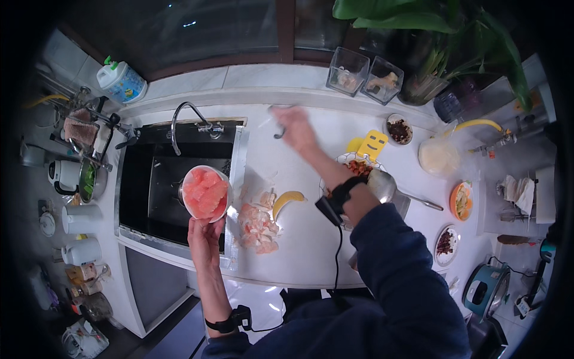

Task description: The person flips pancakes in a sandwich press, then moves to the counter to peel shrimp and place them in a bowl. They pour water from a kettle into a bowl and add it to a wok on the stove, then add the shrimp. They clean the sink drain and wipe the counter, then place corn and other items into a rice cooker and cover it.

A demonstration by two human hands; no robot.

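Observation:
My left hand point(206, 244) grips a white bowl point(228, 208) from below and holds it over the right side of the sink. Peeled segments of pink citrus flesh point(205, 193), probably grapefruit or pomelo, fill the bowl. My right hand point(291, 128) is blurred above the counter, between the faucet and the windowsill. A small dark curved piece point(280, 134) shows beside its fingers; whether the hand holds it is unclear. Below, a heap of citrus membrane scraps point(258, 229) lies at the sink's right edge. Beside it rests a yellow curved peel or banana-like piece point(287, 199).
The black sink point(134, 188) has a chrome faucet point(197, 114). Under my right forearm, a dish of chopped food point(357, 168) stands by a metal ladle point(383, 186) and a yellow smiling-face holder point(373, 144). Steam rises near a pale round vessel point(437, 155). Two glass containers point(347, 72) stand on the sill.

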